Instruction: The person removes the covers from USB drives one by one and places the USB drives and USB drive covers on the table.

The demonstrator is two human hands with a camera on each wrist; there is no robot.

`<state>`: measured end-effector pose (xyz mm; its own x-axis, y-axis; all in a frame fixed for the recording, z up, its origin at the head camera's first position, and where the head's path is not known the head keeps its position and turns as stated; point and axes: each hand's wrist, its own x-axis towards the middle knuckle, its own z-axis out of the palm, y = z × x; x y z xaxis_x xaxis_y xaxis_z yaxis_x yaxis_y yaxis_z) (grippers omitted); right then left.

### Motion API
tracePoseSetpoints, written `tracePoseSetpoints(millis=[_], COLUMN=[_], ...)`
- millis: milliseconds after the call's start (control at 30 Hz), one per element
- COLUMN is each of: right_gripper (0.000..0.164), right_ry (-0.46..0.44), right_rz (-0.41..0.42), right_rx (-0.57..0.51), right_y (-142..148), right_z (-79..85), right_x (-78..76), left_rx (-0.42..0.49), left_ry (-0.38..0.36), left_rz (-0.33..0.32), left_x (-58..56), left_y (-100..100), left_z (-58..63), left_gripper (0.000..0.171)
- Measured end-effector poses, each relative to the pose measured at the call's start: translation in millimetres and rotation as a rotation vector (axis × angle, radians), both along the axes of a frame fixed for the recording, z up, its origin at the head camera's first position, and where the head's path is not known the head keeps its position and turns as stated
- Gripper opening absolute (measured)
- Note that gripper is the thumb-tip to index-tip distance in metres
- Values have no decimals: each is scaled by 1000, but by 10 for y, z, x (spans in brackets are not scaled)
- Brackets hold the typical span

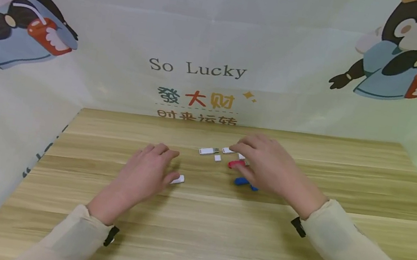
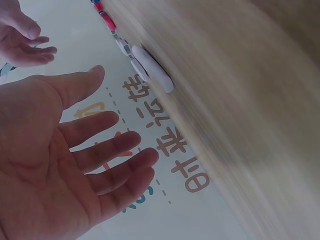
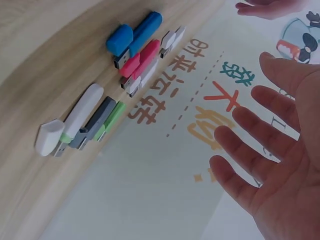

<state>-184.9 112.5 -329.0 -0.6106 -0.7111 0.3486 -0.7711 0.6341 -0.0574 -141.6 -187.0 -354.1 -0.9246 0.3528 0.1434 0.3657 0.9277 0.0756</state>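
My left hand point(image 1: 146, 172) hovers over the table with relaxed fingers and holds nothing. Just by its thumb lies a white USB stick point(image 1: 178, 180), partly hidden; the left wrist view shows this white stick point(image 2: 153, 69) apart from the palm. Farther right, my right hand point(image 1: 266, 163) hangs loosely above a group of USB sticks, its palm bare in the right wrist view. Near it lie a blue stick point(image 3: 146, 34) with its blue cap point(image 3: 119, 40) off, a pink stick point(image 3: 148, 54), another white stick point(image 3: 84, 111), a grey stick point(image 3: 101, 116) and a green stick point(image 3: 114, 118).
Beyond the hands, a white stick point(image 1: 207, 151) with a metal plug lies beside a small white cap point(image 1: 217, 158). The wooden table point(image 1: 190, 245) meets a printed cloth backdrop point(image 1: 203, 33) at its back and sides.
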Motion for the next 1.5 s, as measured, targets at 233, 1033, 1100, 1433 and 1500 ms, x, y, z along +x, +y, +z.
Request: tracePoseSetpoints(millis=[233,1033,1100,1433,1500], right_gripper=[44,52,52,53,53], right_ry=[-18,-13,-12,-27,-27], right_rz=[-37,-79,-77,-81,-81], right_rx=[18,-10,-11,-17,-21], right_y=[104,385,400,457,461], right_z=[-26,-161,-173,-232,-239], right_x=[134,386,399,431,434], left_rx=[7,9,15,36,44], left_ry=[-40,-163,-171,-169,-176], left_rz=[-2,-51,-50,-41,-34], left_x=[-10,-78,-77,-73,-71], left_y=[0,-5,3,21,25], left_z=[-34,-146,-156,-176,-170], left_gripper=[56,17,16,4,5])
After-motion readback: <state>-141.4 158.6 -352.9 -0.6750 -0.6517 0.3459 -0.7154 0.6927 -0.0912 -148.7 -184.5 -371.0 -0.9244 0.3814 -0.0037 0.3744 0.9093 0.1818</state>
